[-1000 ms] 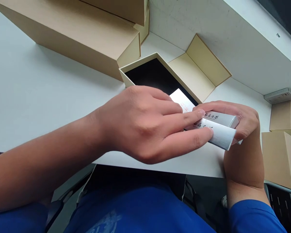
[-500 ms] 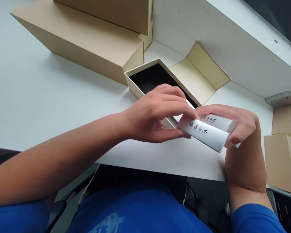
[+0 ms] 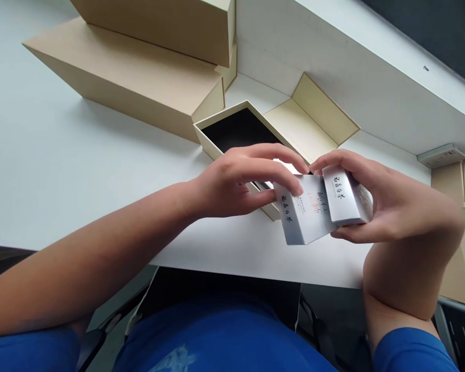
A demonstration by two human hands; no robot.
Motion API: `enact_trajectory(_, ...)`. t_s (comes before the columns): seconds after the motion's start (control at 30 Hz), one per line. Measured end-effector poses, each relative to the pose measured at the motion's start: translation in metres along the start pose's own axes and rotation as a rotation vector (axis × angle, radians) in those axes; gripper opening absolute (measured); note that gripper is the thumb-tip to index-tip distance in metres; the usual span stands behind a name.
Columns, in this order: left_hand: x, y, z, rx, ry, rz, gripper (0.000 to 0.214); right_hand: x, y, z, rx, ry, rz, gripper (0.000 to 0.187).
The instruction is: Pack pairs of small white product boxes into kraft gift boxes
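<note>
My left hand (image 3: 240, 181) is closed on a silver tea box (image 3: 292, 225), thumb below and fingers over its upper edge. Dark lettering runs along its narrow side, and red and dark characters mark its broad face. A second silver tea box (image 3: 339, 199) is gripped in my right hand (image 3: 391, 201), its end overlapping the first one. Both are held in the air over the table's front part. Just behind them stands an open cream gift box (image 3: 208, 150) with a black inside (image 3: 236, 129); my left hand covers its near end. Its lid (image 3: 325, 113) is folded back.
Large tan boxes (image 3: 139, 67) are stacked on the white table (image 3: 42, 170) at the back left. A white wall panel (image 3: 313, 46) rises behind. More tan boxes (image 3: 447, 181) stand at the right edge, with a small pale box (image 3: 442, 155) on top.
The two tea boxes have been turned so a broad printed face now shows. My right hand has rotated and shifted, its forearm swinging outward to the right. The view has shifted slightly.
</note>
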State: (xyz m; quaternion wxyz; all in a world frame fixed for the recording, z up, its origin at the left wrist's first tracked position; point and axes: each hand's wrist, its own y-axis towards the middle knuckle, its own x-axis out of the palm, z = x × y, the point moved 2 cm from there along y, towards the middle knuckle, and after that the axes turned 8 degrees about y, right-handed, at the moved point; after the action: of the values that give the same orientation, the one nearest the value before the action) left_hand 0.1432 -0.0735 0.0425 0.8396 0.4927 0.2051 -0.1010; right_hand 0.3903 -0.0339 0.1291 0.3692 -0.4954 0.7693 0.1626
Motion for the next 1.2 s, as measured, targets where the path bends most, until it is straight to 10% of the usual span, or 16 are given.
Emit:
enact_trajectory(0.33,0.007,-0.003,-0.015,-0.134,-0.219,0.107,0.012,0.039,0.005,-0.03,-0.142,-0.474,0.395,0.082)
enact_trajectory(0.77,-0.006,-0.002,-0.015,-0.357,-0.335,0.008,0.048,0.048,0.042,0.005,-0.243,-0.273,0.547,0.095)
enact_trajectory(0.97,0.008,-0.011,-0.013,-0.181,-0.297,-0.067,0.095,0.05,0.042,-0.003,-0.244,-0.201,0.595,0.093)
enact_trajectory(1.2,0.004,-0.011,-0.009,-0.323,-0.221,-0.179,0.075,0.071,0.051,-0.012,-0.238,-0.046,0.782,0.088)
